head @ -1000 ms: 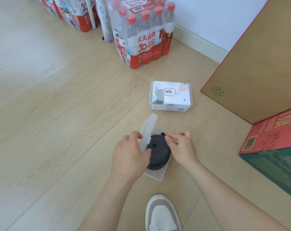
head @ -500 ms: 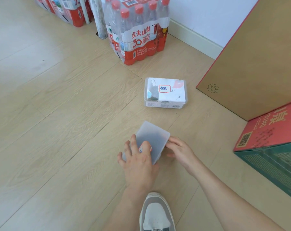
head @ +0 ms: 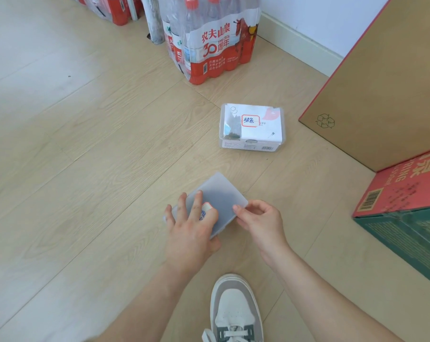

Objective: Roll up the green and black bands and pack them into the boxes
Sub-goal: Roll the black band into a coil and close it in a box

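Observation:
A frosted plastic box (head: pixel 218 196) lies on the wooden floor with its lid down; a dark shape shows faintly through the lid. My left hand (head: pixel 193 225) rests flat on the lid's near half, fingers spread, partly covering a red-edged label. My right hand (head: pixel 260 219) pinches the box's right corner between thumb and fingers. A second clear box (head: pixel 252 127), closed, lies farther off; its lid carries a red-edged label and white paper shows inside. Neither band is visible in the open.
A shrink-wrapped pack of water bottles (head: pixel 209 38) stands at the back, more packs (head: pixel 110 8) to its left. A tilted cardboard box (head: pixel 386 95) and a red and green carton (head: pixel 411 213) stand at the right. My grey shoe (head: pixel 233 309) is below the hands.
One second ago the lid stood open and the rolled black band lay uncovered in the box. The lid has come down, and my left hand now presses on it.

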